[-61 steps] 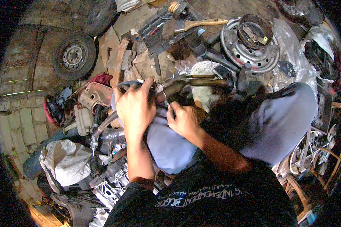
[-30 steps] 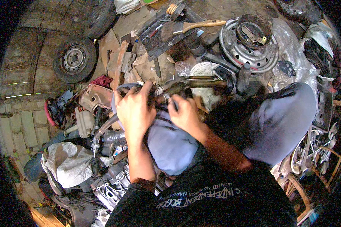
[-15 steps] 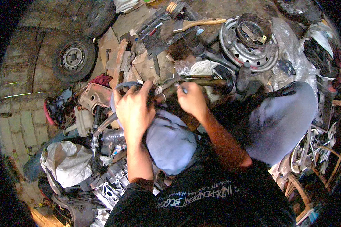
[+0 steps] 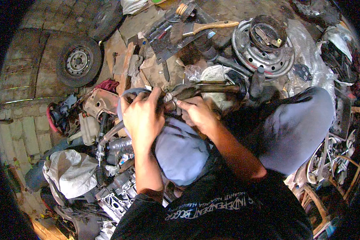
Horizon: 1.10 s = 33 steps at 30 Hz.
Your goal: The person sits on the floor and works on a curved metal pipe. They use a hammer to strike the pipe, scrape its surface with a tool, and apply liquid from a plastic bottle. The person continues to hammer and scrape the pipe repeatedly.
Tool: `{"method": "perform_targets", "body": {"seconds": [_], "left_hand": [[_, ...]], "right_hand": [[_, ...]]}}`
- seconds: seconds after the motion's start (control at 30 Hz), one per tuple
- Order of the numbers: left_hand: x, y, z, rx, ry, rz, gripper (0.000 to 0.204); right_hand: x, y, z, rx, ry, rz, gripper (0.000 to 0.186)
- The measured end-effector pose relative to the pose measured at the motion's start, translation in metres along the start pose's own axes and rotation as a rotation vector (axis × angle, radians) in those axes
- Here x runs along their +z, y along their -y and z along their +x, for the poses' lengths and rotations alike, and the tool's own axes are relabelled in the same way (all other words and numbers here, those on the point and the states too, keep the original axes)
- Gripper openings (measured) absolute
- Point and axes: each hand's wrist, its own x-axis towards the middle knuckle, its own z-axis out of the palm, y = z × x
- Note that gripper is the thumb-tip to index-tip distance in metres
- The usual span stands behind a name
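Observation:
My left hand point(image 4: 143, 114) is curled over a long, grimy metal shaft point(image 4: 218, 87) lying across my lap. A light metal collar point(image 4: 169, 97) shows just right of its fingers. My right hand point(image 4: 200, 115) is closed in a pinch, thumb and fingertips at the collar's right side; whatever small thing it may grip is hidden. Beside the collar, a dark, sleeve-like part point(image 4: 185, 92) sits around the shaft. Under my left hand is my bent knee in grey-blue trousers point(image 4: 182, 152).
A wooden-handled brush point(image 4: 216, 25) lies on a dark sheet ahead. Right of it, a steel wheel rim point(image 4: 244, 48) rests near clear plastic point(image 4: 308, 52). A tyred wheel point(image 4: 79, 62) is at far left. Metal engine parts point(image 4: 116, 202) and a white sack point(image 4: 70, 172) crowd my left side.
My right hand has moved left along the shaft, from its middle to the collar, and its fingers now point left. My left hand has stayed in nearly the same place.

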Motion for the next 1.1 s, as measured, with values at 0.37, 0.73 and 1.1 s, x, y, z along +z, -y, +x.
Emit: {"method": "perform_targets", "body": {"seconds": [0.37, 0.73, 1.1], "left_hand": [[0.002, 0.0, 0.0, 0.019, -0.032, -0.005, 0.033], [0.0, -0.001, 0.0, 0.032, -0.041, 0.014, 0.03], [0.0, 0.0, 0.001, 0.074, -0.052, -0.021, 0.031]], "right_hand": [[0.001, -0.01, -0.001, 0.005, -0.1, 0.058, 0.027], [-0.002, -0.004, 0.0, -0.021, -0.285, 0.151, 0.03], [-0.006, -0.021, 0.01, -0.101, -0.29, 0.101, 0.03]]}}
